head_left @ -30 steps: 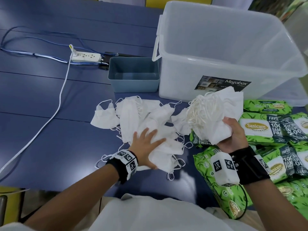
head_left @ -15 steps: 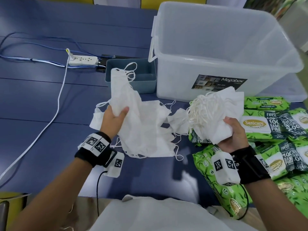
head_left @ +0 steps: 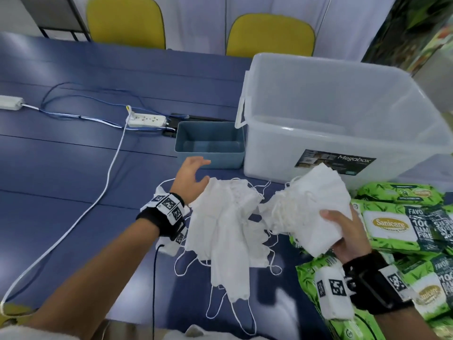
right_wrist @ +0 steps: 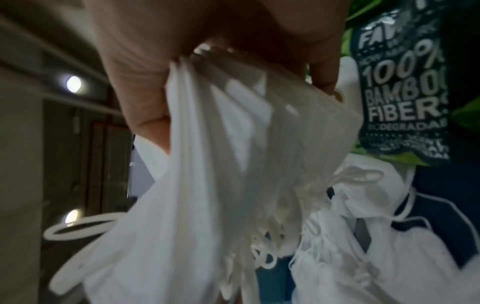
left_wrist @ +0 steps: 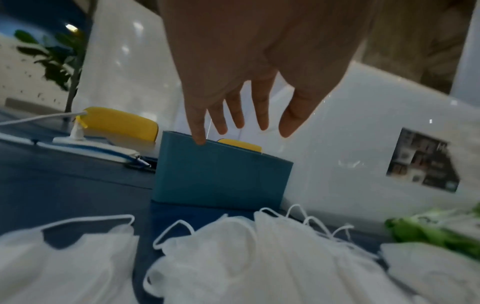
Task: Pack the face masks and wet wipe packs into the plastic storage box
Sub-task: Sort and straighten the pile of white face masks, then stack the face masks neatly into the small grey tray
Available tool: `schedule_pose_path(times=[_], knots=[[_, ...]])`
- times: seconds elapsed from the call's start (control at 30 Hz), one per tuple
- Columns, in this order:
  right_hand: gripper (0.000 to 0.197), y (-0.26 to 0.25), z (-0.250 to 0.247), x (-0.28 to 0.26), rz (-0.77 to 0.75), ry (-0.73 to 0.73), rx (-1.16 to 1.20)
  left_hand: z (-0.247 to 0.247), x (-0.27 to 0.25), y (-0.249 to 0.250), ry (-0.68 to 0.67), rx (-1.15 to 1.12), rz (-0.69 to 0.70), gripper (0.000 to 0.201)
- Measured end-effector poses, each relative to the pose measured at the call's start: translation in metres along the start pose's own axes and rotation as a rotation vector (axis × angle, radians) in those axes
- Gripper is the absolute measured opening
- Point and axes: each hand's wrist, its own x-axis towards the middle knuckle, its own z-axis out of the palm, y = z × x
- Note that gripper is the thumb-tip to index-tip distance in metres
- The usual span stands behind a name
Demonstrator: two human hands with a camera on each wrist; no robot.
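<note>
Soft matt cloth face masks [head_left: 228, 231], glossy green plastic wipe packs [head_left: 392, 231], smooth translucent plastic storage box [head_left: 343, 114]

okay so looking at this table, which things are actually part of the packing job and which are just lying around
Part of the job:
- loose face masks on the table
- mask stack held in the right hand
- green wet wipe packs
- clear plastic storage box
- left hand, open above the masks

Just lying about:
- small blue bin
- power strip and its cables
- yellow chairs

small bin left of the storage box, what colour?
Blue-grey small bin, plain, no pattern. Head view shows it best.
</note>
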Motion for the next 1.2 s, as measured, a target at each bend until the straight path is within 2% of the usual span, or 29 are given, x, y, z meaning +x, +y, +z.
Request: schedule_pose_path(times=[0.07, 0.13, 0.2, 0.27, 0.37, 0.47, 0.53, 0.6, 0.7, 0.8, 0.9, 0.97, 1.1, 1.2], knots=[[0.084, -0.001, 0.005, 0.001, -0.064, 0.002, -0.128, 0.008, 0.015, -0.008, -0.059, 0.134, 0.024, 0.046], [0.098, -0.002, 0.008, 0.002, -0.111, -0.017, -0.263, 0.016, 0.023, -0.01, -0.116, 0.303, -0.034, 0.059], [0.097, -0.007, 0.012, 0.001, -0.152, -0.042, -0.393, 0.025, 0.03, -0.008, -0.166, 0.488, -0.114, 0.071], [0.091, -0.015, 0.017, -0.002, -0.198, -0.083, -0.499, 0.032, 0.038, -0.005, -0.17, 0.581, -0.139, 0.076], [0.089, -0.029, 0.024, -0.006, -0.249, -0.163, -0.564, 0.034, 0.047, -0.008, -0.169, 0.638, -0.16, 0.073], [0.098, -0.039, 0.031, -0.002, -0.269, -0.196, -0.525, 0.031, 0.051, -0.011, -0.145, 0.729, -0.157, 0.056], [0.095, -0.044, 0.038, 0.004, -0.298, -0.226, -0.515, 0.029, 0.046, -0.014, -0.085, 0.739, -0.135, 0.042], [0.092, -0.048, 0.049, 0.011, -0.305, -0.258, -0.493, 0.027, 0.038, -0.019, -0.023, 0.725, -0.076, 0.038], [0.099, -0.047, 0.067, 0.022, -0.34, -0.308, -0.49, 0.025, 0.017, -0.023, 0.006, 0.767, 0.086, 0.038], [0.094, -0.041, 0.087, 0.027, -0.405, -0.352, -0.523, 0.03, -0.013, -0.023, -0.05, 0.743, 0.216, 0.044], [0.091, -0.036, 0.101, 0.024, -0.484, -0.367, -0.616, 0.036, -0.042, -0.018, -0.139, 0.609, 0.249, 0.048], [0.091, -0.034, 0.105, 0.024, -0.536, -0.367, -0.68, 0.042, -0.057, -0.013, -0.181, 0.599, 0.257, 0.046], [0.096, -0.026, 0.108, 0.03, -0.666, -0.288, -0.83, 0.059, -0.08, -0.014, -0.264, 0.597, 0.322, 0.047], [0.098, -0.019, 0.11, 0.031, -0.797, -0.232, -0.985, 0.059, -0.091, -0.002, -0.236, 0.58, 0.374, 0.039]])
